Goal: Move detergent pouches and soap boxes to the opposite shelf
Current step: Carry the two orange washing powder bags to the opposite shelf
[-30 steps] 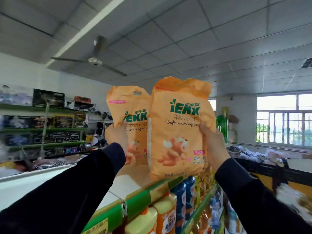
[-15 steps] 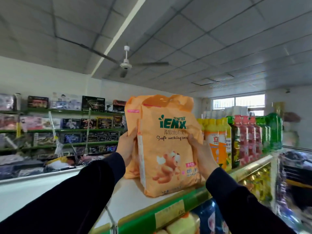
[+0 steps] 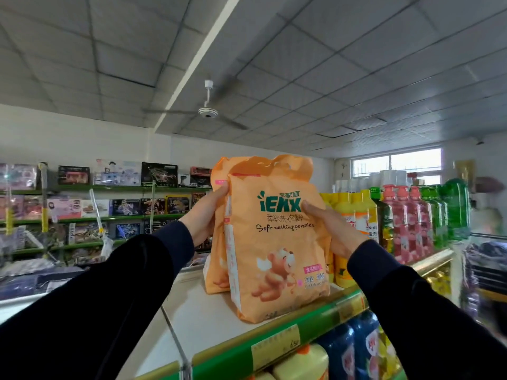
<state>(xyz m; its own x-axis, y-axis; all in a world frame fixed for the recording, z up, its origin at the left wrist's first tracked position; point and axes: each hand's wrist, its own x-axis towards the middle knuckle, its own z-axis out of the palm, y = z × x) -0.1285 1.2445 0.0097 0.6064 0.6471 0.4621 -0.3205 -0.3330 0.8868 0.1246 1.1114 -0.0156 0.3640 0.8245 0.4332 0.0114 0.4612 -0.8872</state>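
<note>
Orange pouches (image 3: 277,242) now resting on shelf top (image 3: 203,319).

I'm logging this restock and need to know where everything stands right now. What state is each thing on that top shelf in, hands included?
Front detergent pouch: upright on the top shelf, near its front edge, gripped on both sides.
Rear detergent pouch: upright, directly behind the front one.
Left hand: closed on the pouches' left edge.
Right hand: pressed on the front pouch's right side.
Bottles: upright in a row, right of the pouches.

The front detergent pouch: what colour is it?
Orange front pouch, green lettering; head view.
</note>
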